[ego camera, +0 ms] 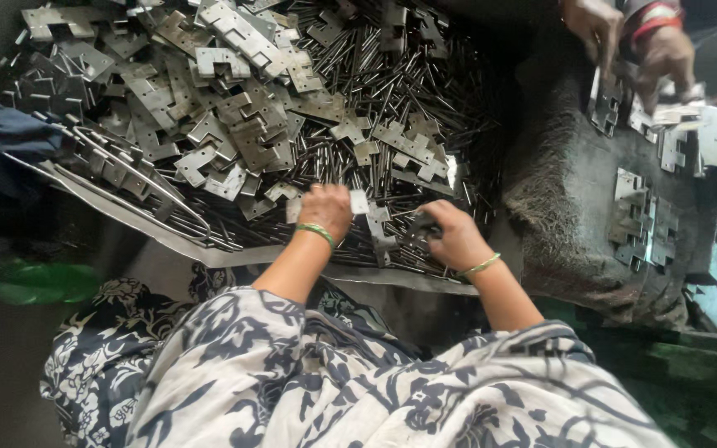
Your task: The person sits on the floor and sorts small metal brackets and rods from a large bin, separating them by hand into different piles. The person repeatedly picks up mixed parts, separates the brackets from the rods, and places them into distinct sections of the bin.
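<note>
Tightly, both hands crowd the pile's near edge.

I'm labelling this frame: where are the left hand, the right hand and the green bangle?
left hand (326, 211): head view, on its back.
right hand (456, 235): head view, on its back.
green bangle (317, 232): head view, band at the left wrist.

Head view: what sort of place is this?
Probably a small metal-parts workshop. A heap of stamped metal plates and thin steel pins lies before the left hand and right hand; another person's hands handle similar plates nearby.
</note>
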